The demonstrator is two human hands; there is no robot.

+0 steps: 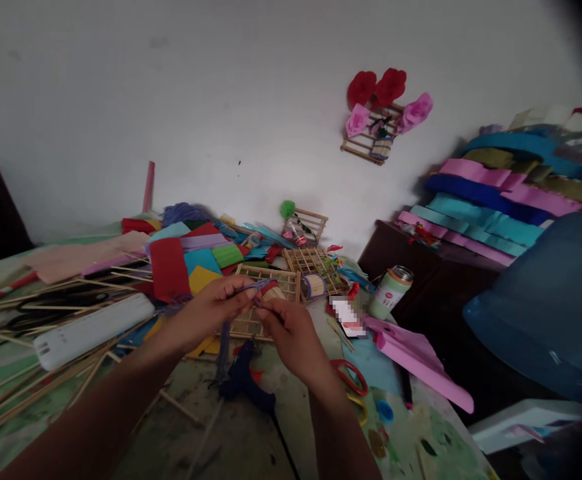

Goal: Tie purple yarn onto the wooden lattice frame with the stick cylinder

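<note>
My left hand (221, 303) pinches purple yarn (225, 347), whose strands hang down below the fingers. My right hand (288, 333) has its thumb and fingers closed on a small bundle of short wooden sticks (273, 293) with a red band around it. The two hands almost meet at this bundle, and the fingers partly cover it. Behind them lies a wooden lattice frame (281, 277). Beside it is a small stick cylinder (313, 286) with purple edging. Below the hands a blue hot glue gun (245, 383) rests on the table.
Long thin sticks (81, 373) and a white power strip (95, 330) lie at left, near coloured felt sheets (168, 270). Scissors with red handles (351, 377), a pink paper roll (421, 363) and a jar (391, 290) are at right. Paper flowers on a frame (371, 127) hang on the wall.
</note>
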